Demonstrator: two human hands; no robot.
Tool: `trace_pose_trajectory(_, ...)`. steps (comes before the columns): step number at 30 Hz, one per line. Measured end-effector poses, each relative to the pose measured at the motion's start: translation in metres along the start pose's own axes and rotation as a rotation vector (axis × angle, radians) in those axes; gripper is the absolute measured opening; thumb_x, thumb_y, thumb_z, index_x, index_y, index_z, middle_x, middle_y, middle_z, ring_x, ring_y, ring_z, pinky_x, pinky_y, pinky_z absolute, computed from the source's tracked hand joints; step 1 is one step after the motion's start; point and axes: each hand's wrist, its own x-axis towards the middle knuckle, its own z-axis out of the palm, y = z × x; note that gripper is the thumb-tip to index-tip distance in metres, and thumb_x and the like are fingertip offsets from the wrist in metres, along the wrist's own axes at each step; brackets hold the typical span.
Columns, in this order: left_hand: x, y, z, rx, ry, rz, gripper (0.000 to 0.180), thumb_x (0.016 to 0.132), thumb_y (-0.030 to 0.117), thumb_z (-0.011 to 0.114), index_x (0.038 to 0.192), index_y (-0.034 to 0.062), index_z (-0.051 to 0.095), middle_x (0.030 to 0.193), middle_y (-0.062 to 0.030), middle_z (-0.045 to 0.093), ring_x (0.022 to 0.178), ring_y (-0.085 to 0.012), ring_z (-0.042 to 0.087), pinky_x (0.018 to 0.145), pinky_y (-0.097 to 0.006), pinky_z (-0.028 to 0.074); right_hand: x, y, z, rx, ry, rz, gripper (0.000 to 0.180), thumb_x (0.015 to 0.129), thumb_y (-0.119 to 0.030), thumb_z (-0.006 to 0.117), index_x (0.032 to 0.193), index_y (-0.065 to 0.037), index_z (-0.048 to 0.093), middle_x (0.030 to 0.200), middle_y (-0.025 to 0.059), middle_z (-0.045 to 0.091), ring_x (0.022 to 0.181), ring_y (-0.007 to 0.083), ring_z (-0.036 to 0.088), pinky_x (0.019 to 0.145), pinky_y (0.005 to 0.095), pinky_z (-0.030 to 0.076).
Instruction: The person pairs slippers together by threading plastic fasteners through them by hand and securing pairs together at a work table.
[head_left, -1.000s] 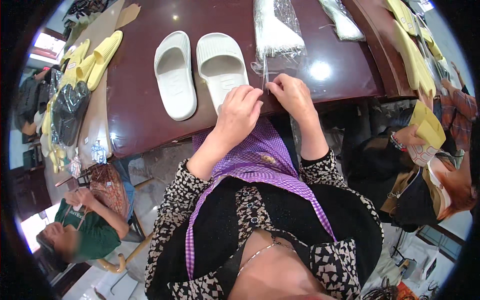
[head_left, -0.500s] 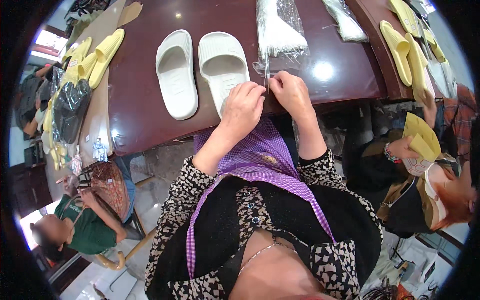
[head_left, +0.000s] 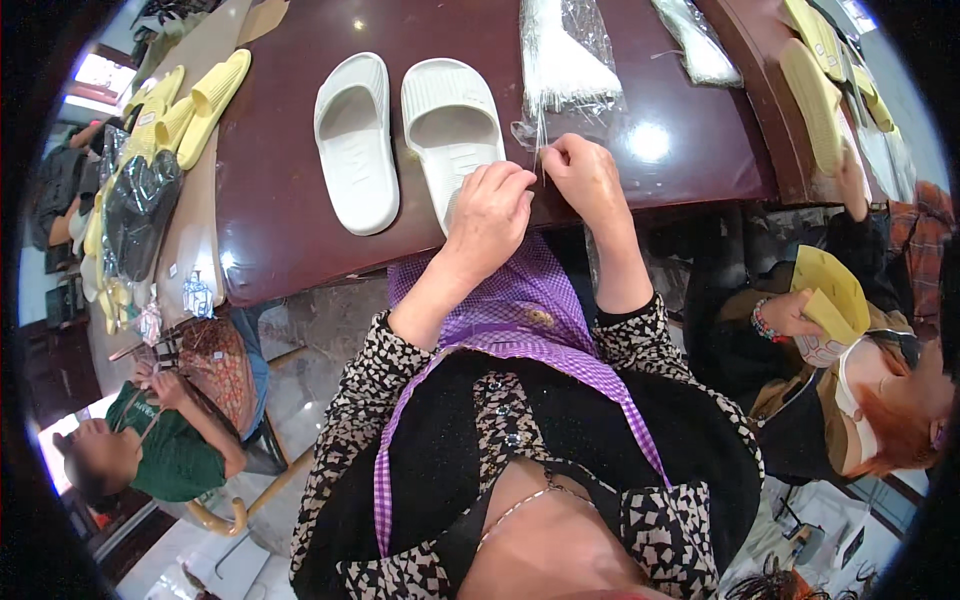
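My left hand (head_left: 488, 215) and my right hand (head_left: 585, 178) meet at the table's near edge, fingertips pinched close together. Between them run a few thin, clear strands (head_left: 541, 130), which trail from the open end of a plastic bag. That bag holds a bundle of white, hair-thin plastic strands (head_left: 567, 65) and lies just beyond my fingers. Left of it is a pair of light grey slides: the left slide (head_left: 358, 160) lies apart from my hands, while the right slide (head_left: 450, 110) has its heel partly hidden behind my left hand.
A second bag of strands (head_left: 700, 45) lies farther right on the dark red table (head_left: 265, 180). Yellow slides (head_left: 215, 105) and black slides in clear plastic (head_left: 143, 215) fill the left side. On the right, a co-worker's hand (head_left: 790, 313) holds a yellow piece (head_left: 830, 290); another person sits at left.
My hands keep their pinch on the strands, barely shifting. At right, a yellow slide has turned to show its sole, and the co-worker's yellow piece has tilted.
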Motion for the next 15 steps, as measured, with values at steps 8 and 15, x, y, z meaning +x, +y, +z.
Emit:
trace_pose_trajectory(8, 0.014, -0.003, 0.000, -0.105, 0.021, -0.038, 0.019, 0.077, 0.004, 0.062, 0.095, 0.0036, 0.060, 0.091, -0.0107, 0.059, 0.089, -0.0289, 0.057, 0.079, -0.038, 0.046, -0.015, 0.011, -0.016, 0.217, -0.079, 0.049, 0.018, 0.083, -0.013, 0.059, 0.079, 0.004, 0.064, 0.062, 0.0089, 0.062, 0.057, 0.0148, 0.059, 0.054, 0.0294, 0.046)
trace_pose_trajectory(15, 0.045, -0.013, 0.014, -0.146, 0.062, 0.107, 0.016, 0.078, 0.004, 0.062, 0.094, 0.0038, 0.061, 0.091, -0.0104, 0.060, 0.088, -0.0291, 0.057, 0.079, -0.038, 0.046, -0.040, -0.016, -0.049, 0.667, -0.325, 0.190, 0.018, 0.085, -0.013, 0.057, 0.072, -0.001, 0.058, 0.059, -0.0004, 0.055, 0.048, 0.0057, 0.046, 0.044, 0.0199, 0.034)
